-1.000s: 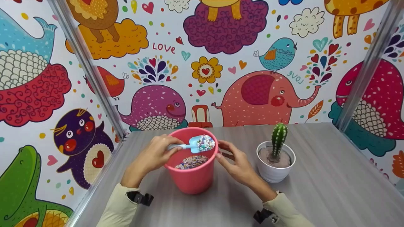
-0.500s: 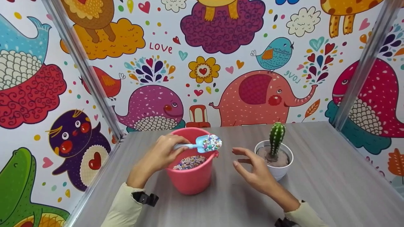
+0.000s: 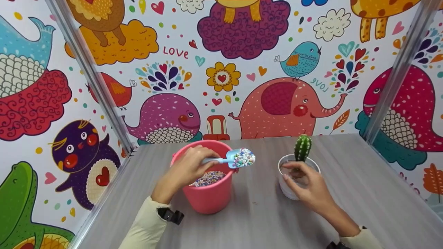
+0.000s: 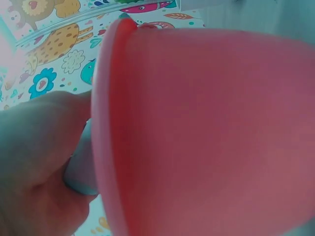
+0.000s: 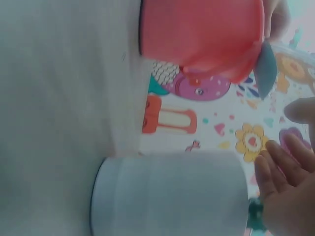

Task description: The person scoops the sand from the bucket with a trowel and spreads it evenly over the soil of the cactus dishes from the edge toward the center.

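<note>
My left hand grips the handle of a light-blue toy shovel above a pink bucket. Small multicoloured beads fill the shovel's scoop, which juts past the bucket's right rim. More beads lie inside the bucket. In the left wrist view the bucket's wall hides most of the shovel; only its handle end shows. My right hand holds nothing and hovers, fingers loosely bent, over the near side of a white pot. From that pot rises a green cactus, its base partly covered by the hand.
Bucket and pot stand apart on a grey wood-look table. Cartoon-printed walls enclose the back and sides, with metal posts at the corners. A small brownish speck lies between the two containers.
My right hand has let go of the bucket's rim and moved right to the pot. My left hand has carried the loaded shovel rightward, past the bucket's rim.
</note>
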